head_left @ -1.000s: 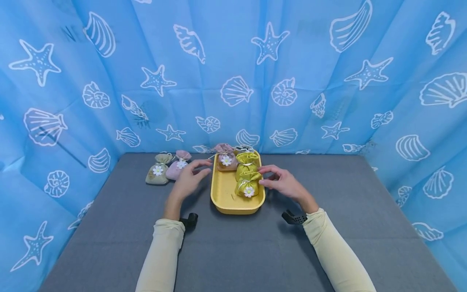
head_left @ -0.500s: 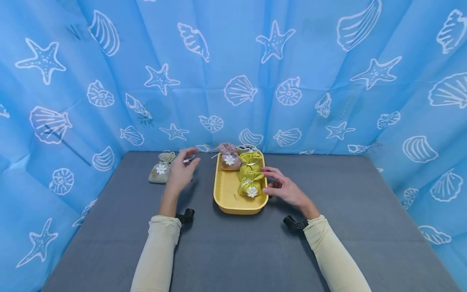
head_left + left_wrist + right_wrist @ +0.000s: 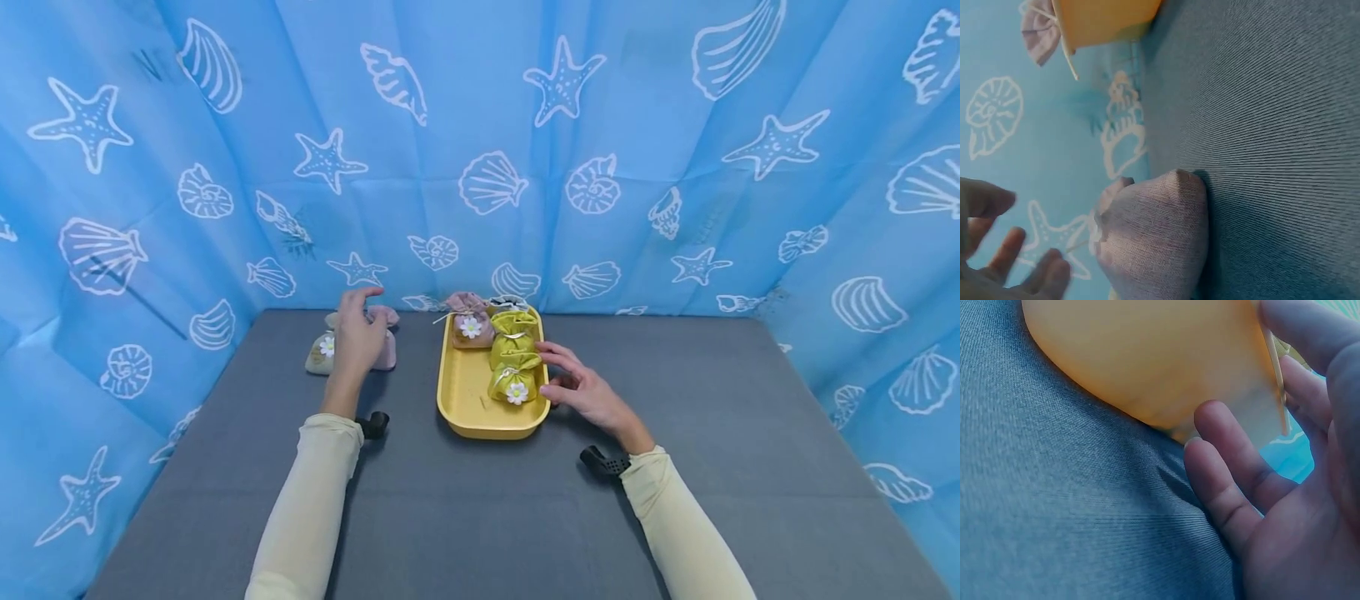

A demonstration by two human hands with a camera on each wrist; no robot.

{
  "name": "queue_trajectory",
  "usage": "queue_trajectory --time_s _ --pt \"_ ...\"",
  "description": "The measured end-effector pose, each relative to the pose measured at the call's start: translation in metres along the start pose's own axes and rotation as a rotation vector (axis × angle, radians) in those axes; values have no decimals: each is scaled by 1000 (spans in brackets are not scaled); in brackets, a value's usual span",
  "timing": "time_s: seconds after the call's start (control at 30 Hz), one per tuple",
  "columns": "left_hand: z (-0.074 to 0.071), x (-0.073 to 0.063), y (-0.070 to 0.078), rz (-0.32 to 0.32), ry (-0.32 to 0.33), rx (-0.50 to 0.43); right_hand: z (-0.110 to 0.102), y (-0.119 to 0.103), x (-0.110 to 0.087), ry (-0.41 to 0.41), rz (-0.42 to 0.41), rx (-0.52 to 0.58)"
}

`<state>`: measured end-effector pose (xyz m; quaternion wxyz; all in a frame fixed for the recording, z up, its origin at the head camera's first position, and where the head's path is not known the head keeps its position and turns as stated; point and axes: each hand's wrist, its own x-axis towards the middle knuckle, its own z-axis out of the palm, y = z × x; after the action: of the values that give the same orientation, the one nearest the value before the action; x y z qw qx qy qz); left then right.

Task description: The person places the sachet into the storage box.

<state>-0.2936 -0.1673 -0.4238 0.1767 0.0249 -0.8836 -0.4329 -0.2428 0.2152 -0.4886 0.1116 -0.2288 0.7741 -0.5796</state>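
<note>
My left hand point(image 3: 358, 337) hovers over two small drawstring pouches at the table's back left, its fingers loosely bent and holding nothing. One pouch is beige-green point(image 3: 320, 357) with a white flower; the lilac pouch point(image 3: 1154, 231) stands on the cloth just off the left fingertips in the left wrist view. A yellow tray point(image 3: 457, 408) sits mid-table. Inside are a dusty pink pouch point(image 3: 462, 339) and two yellow-green pouches, a rear one point(image 3: 510, 340) and a front one point(image 3: 504, 385). My right hand point(image 3: 588, 396) rests with relaxed fingers and thumb at the tray's right rim.
A black-and-white patterned item point(image 3: 510, 303) shows at the tray's back right corner. Grey cloth point(image 3: 480, 517) covers the table. A blue curtain point(image 3: 480, 108) with shell and starfish prints hangs behind it and along both sides.
My left hand has moved left, away from the tray and across the lilac pouch, which shows on its right side now. The right hand has stayed at the tray's right rim.
</note>
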Motion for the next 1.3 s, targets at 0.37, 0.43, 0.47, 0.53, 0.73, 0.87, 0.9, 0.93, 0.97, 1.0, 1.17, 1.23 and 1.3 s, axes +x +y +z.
queue_trajectory --time_s 0.37,0.43,0.47,0.53,0.73,0.87,0.9,0.93,0.97,1.0,1.17,1.23,1.3 --pt "1 9 -9 -91 -99 50 1 5 2 -6 -8 23" --pt "1 9 -11 -89 -106 59 1 6 2 -9 -10 24" --pt "1 9 -12 -87 -109 65 1 5 1 -9 -9 24" --pt "1 9 -12 -97 -111 70 1 5 2 -7 -4 23" --pt "0 8 -12 -143 -124 78 1 3 1 -5 9 24" --pt "-1 7 -11 -135 -154 78 0 4 1 1 1 26" --pt "-2 7 -11 -127 -164 84 0 4 1 2 0 26" --pt "-2 7 -11 -123 -177 95 0 4 1 2 0 28" --pt "-3 7 -12 -119 -193 111 0 4 1 2 1 30" --pt "-4 7 -12 -121 -215 129 0 4 1 3 1 31" --pt "-10 7 -14 -201 -326 182 1 5 1 3 -4 32" --pt "-11 6 -14 -239 -354 190 1 4 1 4 -8 32" --pt "-12 5 -14 -247 -366 211 1 5 1 5 -11 31"
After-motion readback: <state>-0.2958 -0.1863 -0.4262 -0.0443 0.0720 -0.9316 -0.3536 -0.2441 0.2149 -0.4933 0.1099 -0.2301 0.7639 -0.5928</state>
